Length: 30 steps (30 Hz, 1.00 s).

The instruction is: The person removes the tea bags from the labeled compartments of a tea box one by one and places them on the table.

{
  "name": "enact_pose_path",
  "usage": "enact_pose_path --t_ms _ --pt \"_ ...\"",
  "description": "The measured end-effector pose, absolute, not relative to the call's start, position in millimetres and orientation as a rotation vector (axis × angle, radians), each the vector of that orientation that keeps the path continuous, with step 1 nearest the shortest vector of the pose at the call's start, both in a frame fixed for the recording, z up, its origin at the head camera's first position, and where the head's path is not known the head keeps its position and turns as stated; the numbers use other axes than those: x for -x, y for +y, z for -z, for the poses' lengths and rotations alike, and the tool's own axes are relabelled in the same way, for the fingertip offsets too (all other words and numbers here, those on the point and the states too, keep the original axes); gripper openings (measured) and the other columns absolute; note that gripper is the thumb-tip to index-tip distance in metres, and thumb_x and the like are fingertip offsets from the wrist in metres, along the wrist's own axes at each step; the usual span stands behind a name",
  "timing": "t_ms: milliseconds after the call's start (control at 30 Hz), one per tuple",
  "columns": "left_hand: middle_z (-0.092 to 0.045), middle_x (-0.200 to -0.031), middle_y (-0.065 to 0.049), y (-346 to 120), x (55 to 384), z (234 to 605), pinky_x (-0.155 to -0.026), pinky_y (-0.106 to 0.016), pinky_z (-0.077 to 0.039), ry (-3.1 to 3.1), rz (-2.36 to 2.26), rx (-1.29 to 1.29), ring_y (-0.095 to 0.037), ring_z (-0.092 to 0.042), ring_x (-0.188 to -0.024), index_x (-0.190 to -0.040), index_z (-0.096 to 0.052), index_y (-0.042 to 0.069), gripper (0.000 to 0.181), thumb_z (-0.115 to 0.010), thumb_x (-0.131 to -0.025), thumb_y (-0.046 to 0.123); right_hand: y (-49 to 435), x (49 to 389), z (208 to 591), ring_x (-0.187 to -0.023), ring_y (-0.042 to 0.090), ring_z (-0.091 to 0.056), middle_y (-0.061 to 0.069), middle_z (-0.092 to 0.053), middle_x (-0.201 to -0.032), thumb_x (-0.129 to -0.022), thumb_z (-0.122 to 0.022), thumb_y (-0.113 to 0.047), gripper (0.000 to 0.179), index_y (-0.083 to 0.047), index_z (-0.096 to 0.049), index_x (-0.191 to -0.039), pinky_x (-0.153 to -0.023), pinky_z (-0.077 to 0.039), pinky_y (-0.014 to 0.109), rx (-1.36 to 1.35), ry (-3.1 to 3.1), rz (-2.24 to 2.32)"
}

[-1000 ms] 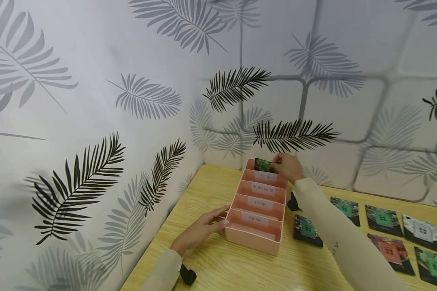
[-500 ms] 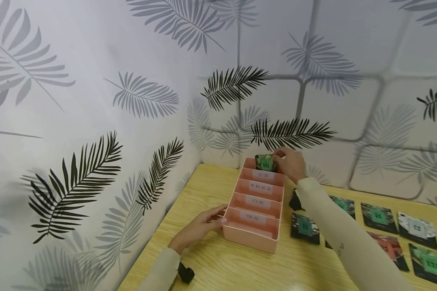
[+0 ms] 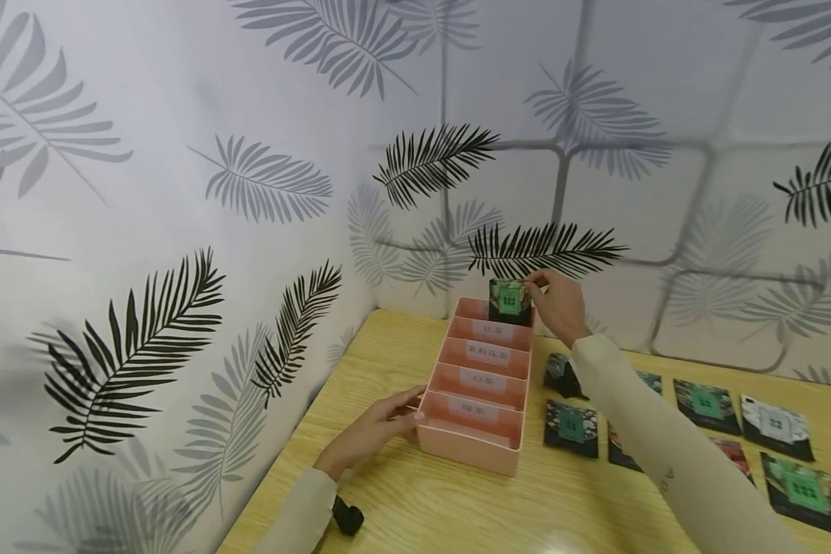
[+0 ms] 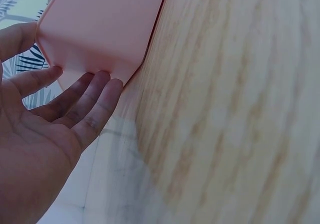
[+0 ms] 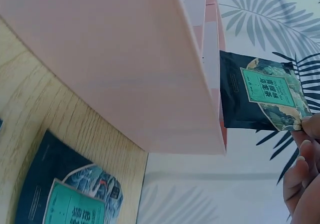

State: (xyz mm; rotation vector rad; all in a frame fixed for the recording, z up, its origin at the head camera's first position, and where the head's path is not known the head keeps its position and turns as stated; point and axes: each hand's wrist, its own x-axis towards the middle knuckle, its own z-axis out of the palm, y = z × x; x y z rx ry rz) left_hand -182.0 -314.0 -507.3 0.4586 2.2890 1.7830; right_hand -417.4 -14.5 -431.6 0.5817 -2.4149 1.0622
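Observation:
My right hand (image 3: 558,305) pinches the upper corner of a dark tea sachet (image 3: 508,302) with a green label. The sachet stands upright at the rearmost compartment of a pink divided box (image 3: 467,454), its top well above the rim. In the right wrist view, finger and thumb hold the sachet (image 5: 260,92) by one corner, its lower end overlapping the box's edge. My left hand (image 3: 370,431) rests at the box's front left corner. Its fingertips (image 4: 102,77) touch the box wall, fingers extended, in the left wrist view.
White labels with writing mark the box's dividers. Several sachets lie on the wooden table right of the box, including a teal-labelled one (image 3: 571,428), a white one (image 3: 775,427) and a green one (image 3: 805,492). A leaf-patterned wall (image 3: 415,231) stands close behind.
The right hand has raised the green-labelled sachet, so more of it shows above the box's rear compartment. The left hand stays at the box's corner. The head view has shifted slightly.

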Motion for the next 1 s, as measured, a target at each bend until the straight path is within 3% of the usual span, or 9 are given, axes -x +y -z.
enact_pose_path --t_ms 400,733,1000 --pt "-0.049 -0.134 -0.009 -311.1 181.7 509.7 -0.089 -0.046 -0.049 2.272 -1.783 -0.460 -0.025 -0.053 -0.114 -0.151 -0.031 0.022 0.056 -0.052 -0.099 0.031 13.6 402.8 424.4 -0.071 0.019 -0.059 0.005 -0.068 -0.093 -0.096 -0.060 -0.024 0.016 -0.012 -0.069 -0.101 -0.061 -0.046 0.038 -0.554 -2.368 -1.105" --pt "-0.047 -0.137 -0.011 -312.4 180.6 508.9 -0.092 -0.044 -0.048 2.289 -1.775 -0.473 -0.025 -0.051 -0.119 -0.151 -0.030 0.022 0.056 -0.051 -0.100 0.031 32.5 387.4 421.7 -0.066 0.016 -0.055 0.003 -0.068 -0.092 -0.096 -0.059 -0.027 0.017 -0.014 -0.069 -0.102 -0.060 -0.041 0.035 -0.561 -2.352 -1.103" --pt "-0.046 -0.138 -0.013 -310.4 182.0 505.9 -0.092 -0.050 -0.047 2.236 -1.788 -0.510 -0.028 -0.054 -0.115 -0.152 -0.026 0.021 0.055 -0.048 -0.102 0.028 53.6 368.6 422.4 -0.064 0.016 -0.054 0.003 -0.068 -0.090 -0.095 -0.061 -0.023 0.015 -0.012 -0.068 -0.101 -0.060 -0.043 0.036 -0.597 -2.331 -1.116"
